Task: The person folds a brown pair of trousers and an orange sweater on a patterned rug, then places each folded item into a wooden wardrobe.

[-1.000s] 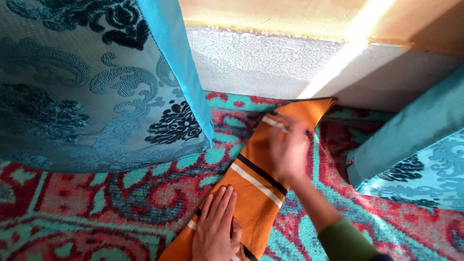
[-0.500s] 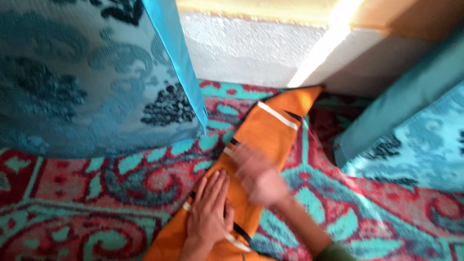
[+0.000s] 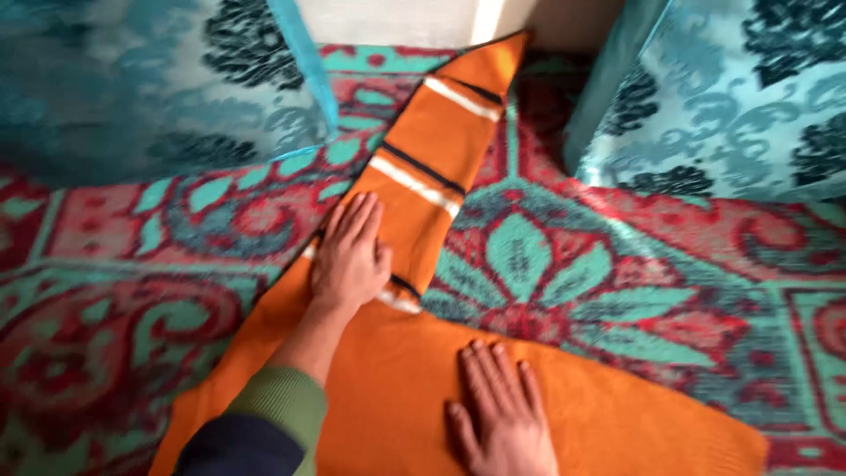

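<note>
While an orange garment (image 3: 414, 379) with striped sleeve lies flat on a red-and-teal patterned carpet (image 3: 617, 273), the left hand (image 3: 351, 256) presses the sleeve (fingers together, flat) and the right hand (image 3: 500, 414) rests palm-down, fingers slightly spread. Blue cushions (image 3: 731, 88) flank it.

- A red and teal patterned carpet (image 3: 564, 264) covers the floor.
- Two blue cushions with dark floral motifs, one upper left (image 3: 150, 88), one upper right (image 3: 731, 97).
- A pale wall (image 3: 397, 18) between them, sunlit.
</note>
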